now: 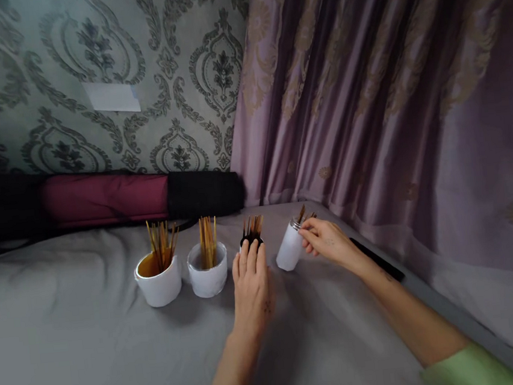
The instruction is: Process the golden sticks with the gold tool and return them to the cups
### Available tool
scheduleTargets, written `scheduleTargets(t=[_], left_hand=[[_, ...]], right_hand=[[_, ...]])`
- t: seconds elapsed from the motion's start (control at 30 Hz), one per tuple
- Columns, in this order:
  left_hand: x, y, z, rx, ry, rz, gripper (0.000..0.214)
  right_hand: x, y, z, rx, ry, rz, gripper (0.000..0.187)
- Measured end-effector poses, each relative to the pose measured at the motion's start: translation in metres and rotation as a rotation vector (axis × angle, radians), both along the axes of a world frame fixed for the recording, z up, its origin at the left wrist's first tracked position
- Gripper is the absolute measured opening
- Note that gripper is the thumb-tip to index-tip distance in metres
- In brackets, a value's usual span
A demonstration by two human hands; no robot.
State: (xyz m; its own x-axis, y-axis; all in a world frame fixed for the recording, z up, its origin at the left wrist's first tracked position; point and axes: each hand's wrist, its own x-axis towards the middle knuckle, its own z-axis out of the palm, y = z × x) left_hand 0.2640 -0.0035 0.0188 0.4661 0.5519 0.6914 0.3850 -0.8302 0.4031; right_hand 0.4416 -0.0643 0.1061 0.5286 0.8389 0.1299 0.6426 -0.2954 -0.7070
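Observation:
My right hand [327, 240] is closed at the neck of a slim white jar [289, 248], thumb and fingers at its silvery rim. The jar leans to the right, and a few brown sticks [301, 213] poke out of its mouth. My left hand [250, 278] lies with fingers stretched over the front of a dark-mouthed cup, most of which it hides. Thin brown sticks [253, 226] stand up from that cup. Farther left, a white cup [208, 280] holds upright yellowish sticks [207, 242]. Beside it, a wider white cup [159, 289] with an amber inside holds more sticks [159, 244].
Grey cloth [93, 341] covers the surface under the cups. A long black and maroon bag [107, 198] lies along the patterned wall [171, 61]. Purple curtains [364, 85] hang at the right, and a flat black object [378, 259] lies past my right forearm.

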Motion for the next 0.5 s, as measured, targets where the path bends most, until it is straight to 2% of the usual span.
scheduleTargets(t=[0.23,0.5], left_hand=[[0.000,0.003,-0.003,0.017,-0.018,0.000,0.046],[0.002,0.001,-0.001,0.016,-0.027,-0.004,0.046]], right_hand=[[0.045,0.027,0.002,0.035,0.001,-0.087,0.013],[0.056,0.077,-0.002,0.049,0.048,-0.179,0.022]])
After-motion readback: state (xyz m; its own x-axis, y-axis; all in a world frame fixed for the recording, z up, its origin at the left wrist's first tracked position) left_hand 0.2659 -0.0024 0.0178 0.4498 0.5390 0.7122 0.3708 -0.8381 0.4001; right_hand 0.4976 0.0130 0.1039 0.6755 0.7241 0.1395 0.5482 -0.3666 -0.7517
